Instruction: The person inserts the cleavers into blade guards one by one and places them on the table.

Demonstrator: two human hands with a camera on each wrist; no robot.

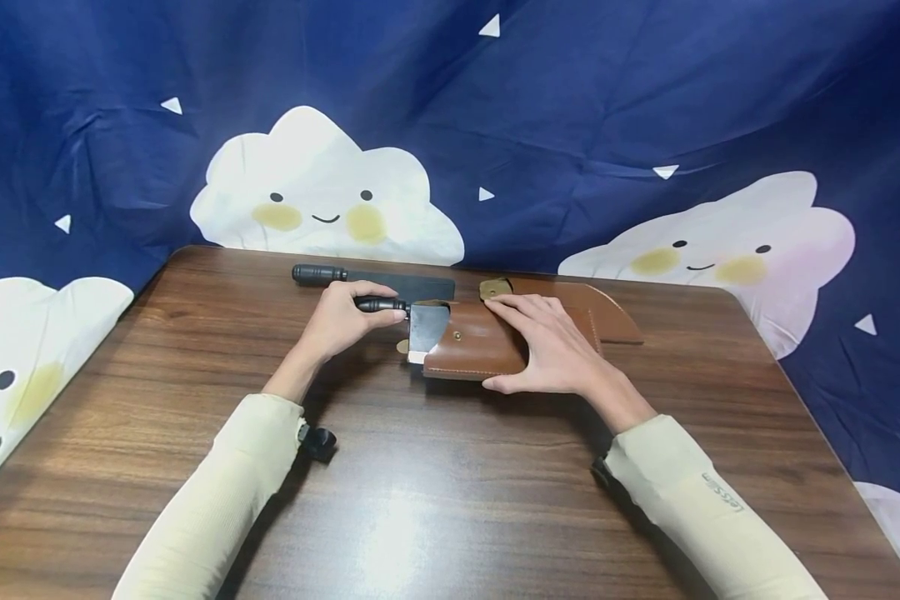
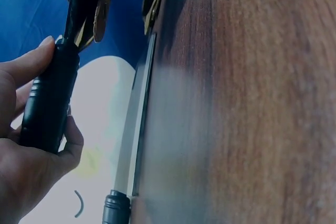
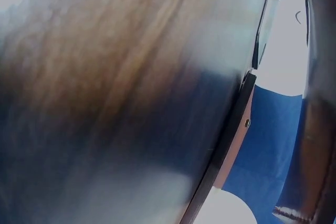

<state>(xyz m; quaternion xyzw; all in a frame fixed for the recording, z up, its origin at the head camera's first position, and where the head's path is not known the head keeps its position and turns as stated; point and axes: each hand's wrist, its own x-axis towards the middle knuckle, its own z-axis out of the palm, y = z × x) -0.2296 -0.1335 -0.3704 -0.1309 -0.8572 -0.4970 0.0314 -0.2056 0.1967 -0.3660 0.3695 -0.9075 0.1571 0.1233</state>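
My left hand [image 1: 336,321] grips the ribbed black handle [image 2: 50,98] of a cleaver [image 1: 427,325]. Most of its wide blade sits inside a brown leather sheath [image 1: 474,346]; a strip of dark metal nearest the handle shows at the mouth. The right hand [image 1: 551,346] holds this sheath from the other end, thumb at the near edge and fingers spread across the top. Both wrist views show the cleaver and the sheath [image 3: 317,150] raised above the table.
Behind the hands, a second cleaver [image 1: 318,274] lies on the wooden table [image 1: 450,500], handle to the left. A second brown sheath [image 1: 600,308] with a snap flap [image 1: 495,288] lies right of it. A blue cloud-print cloth [image 1: 540,100] hangs at the table's far edge.
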